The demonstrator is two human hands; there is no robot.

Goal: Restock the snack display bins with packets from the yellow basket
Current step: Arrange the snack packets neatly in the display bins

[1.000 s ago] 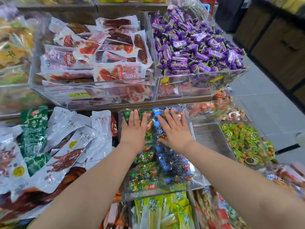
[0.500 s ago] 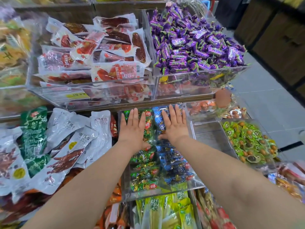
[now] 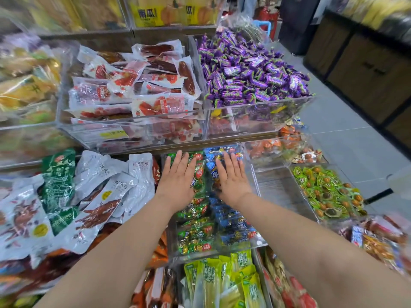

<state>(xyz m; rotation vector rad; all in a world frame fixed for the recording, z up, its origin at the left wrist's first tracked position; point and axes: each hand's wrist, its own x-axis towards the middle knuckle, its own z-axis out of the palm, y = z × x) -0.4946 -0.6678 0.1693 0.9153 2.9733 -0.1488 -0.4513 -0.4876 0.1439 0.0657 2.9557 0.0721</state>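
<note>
Snack packets: green packets [image 3: 195, 232] and blue packets [image 3: 235, 230] fill one clear bin [image 3: 258, 240]. Left hand [image 3: 178, 181] and right hand [image 3: 233, 181] lie flat, fingers straight, pressing them. Adjacent bin [image 3: 278, 190] shows no stock; yellow basket unseen; restocking probably unfinished.

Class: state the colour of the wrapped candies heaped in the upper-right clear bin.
The candies are purple, seen best in the head view.

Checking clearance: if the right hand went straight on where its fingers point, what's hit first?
The right hand lies flat on the blue packets; ahead it would likely push the rearmost ones, then the wooden ledge behind them. Depth unclear.
</note>
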